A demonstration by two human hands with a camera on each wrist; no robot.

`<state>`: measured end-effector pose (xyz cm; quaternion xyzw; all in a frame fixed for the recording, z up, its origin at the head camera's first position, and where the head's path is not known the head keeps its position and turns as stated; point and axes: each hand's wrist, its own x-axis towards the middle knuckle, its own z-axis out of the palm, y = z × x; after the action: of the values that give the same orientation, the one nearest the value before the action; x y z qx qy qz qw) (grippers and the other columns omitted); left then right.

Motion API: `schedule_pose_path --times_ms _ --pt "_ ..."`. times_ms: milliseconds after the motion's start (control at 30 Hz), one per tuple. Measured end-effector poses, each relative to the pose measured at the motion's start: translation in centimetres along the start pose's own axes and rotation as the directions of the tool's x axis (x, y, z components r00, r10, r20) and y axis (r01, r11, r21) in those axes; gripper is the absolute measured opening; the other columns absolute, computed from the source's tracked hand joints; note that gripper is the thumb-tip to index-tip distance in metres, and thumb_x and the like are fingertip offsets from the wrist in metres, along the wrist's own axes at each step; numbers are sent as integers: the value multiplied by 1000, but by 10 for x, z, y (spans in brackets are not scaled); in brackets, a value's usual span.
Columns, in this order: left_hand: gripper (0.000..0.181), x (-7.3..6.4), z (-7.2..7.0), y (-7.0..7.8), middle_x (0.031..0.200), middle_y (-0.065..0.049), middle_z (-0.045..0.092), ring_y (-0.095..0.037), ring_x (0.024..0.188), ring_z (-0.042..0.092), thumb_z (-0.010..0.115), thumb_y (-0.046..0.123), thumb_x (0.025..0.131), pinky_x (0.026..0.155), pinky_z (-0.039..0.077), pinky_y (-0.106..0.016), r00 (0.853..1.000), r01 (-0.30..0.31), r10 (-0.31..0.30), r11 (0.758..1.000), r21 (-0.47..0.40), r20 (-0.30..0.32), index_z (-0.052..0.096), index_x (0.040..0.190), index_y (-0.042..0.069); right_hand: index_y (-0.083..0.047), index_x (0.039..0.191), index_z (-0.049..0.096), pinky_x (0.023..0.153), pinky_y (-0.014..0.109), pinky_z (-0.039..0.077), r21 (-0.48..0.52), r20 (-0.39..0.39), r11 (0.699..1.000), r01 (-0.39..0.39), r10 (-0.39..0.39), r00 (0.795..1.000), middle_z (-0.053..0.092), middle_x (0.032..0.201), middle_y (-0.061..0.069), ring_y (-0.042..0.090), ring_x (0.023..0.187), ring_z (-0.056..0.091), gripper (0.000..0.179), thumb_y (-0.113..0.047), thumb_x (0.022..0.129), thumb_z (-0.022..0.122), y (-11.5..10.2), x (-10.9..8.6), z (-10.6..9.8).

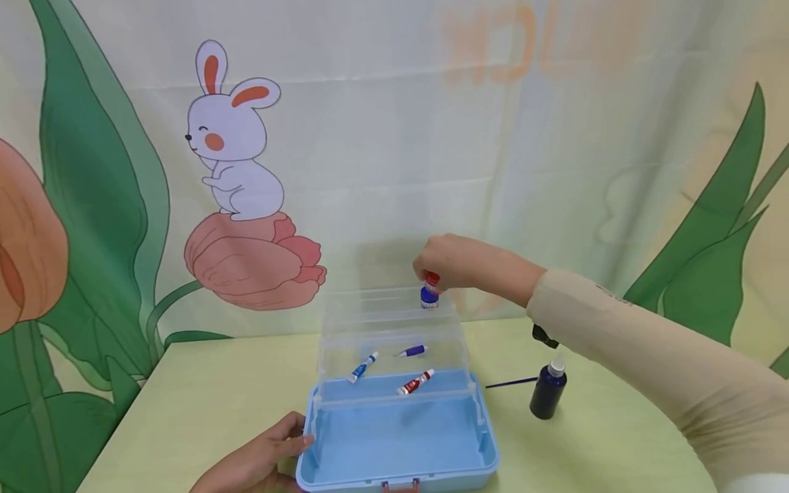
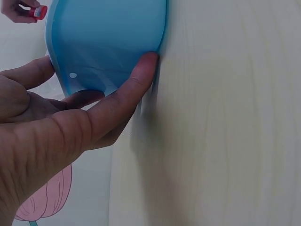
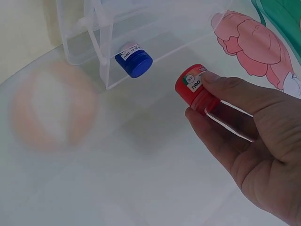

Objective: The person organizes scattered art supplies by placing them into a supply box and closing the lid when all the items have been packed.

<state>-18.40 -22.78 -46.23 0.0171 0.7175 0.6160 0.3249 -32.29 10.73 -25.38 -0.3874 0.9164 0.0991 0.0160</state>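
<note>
In the head view a light blue storage box [image 1: 401,431] stands unlidded, with clear plastic trays [image 1: 390,335] raised in tiers behind it. My left hand [image 1: 261,455] grips the box's left side; thumb and fingers [image 2: 136,77] bend about its wall in the left wrist view. Above the top tray, my right hand [image 1: 453,263] pinches a small red paint jar [image 3: 193,87] between thumb and fingers. A blue paint jar [image 3: 134,61] sits in that tray, just apart from the red one. Lower tiers hold a blue paint tube [image 1: 362,368], a red paint tube [image 1: 416,382] and a short purple pen-like item [image 1: 411,351].
Right of the box, a dark bottle [image 1: 548,390] with a pale nozzle stands on the pale table [image 1: 610,438]. A thin dark stick [image 1: 511,382] lies beside it. Behind the trays hangs a printed cloth [image 1: 382,137] with a rabbit and flowers.
</note>
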Motion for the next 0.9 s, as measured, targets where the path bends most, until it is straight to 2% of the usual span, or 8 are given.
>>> schedule_pose_path --times_ms 267,433,700,900 --pt "57 -1 0 1 120 -21 39 -31 108 54 54 31 107 84 58 -43 1000 -11 10 1000 13 20 28 141 -7 -6 96 73 76 28 57 11 14 1000 5 -6 1000 71 91 4 20 83 63 8 -7 89 78 -1 11 2" --pt "59 0 -1 1 120 -21 39 -31 108 55 55 32 107 85 58 -44 1000 -3 3 1000 17 20 27 141 -7 -7 94 74 75 28 56 -5 22 1000 24 -24 999 71 89 3 19 81 62 5 -6 90 76 0 22 5" --pt "60 2 0 1 123 -21 38 -32 109 54 56 33 106 87 58 -45 1000 4 -4 1000 22 7 27 142 -6 -8 95 74 76 28 56 -13 96 998 63 -61 994 71 92 3 19 82 61 8 -6 88 77 2 43 1" --pt "61 1 2 1 124 -21 38 -31 109 54 56 33 106 88 58 -46 1000 15 -15 1000 26 -4 26 143 -5 -8 102 74 83 31 56 -18 150 994 104 -101 984 72 101 5 21 89 61 15 -5 88 77 6 55 -6"
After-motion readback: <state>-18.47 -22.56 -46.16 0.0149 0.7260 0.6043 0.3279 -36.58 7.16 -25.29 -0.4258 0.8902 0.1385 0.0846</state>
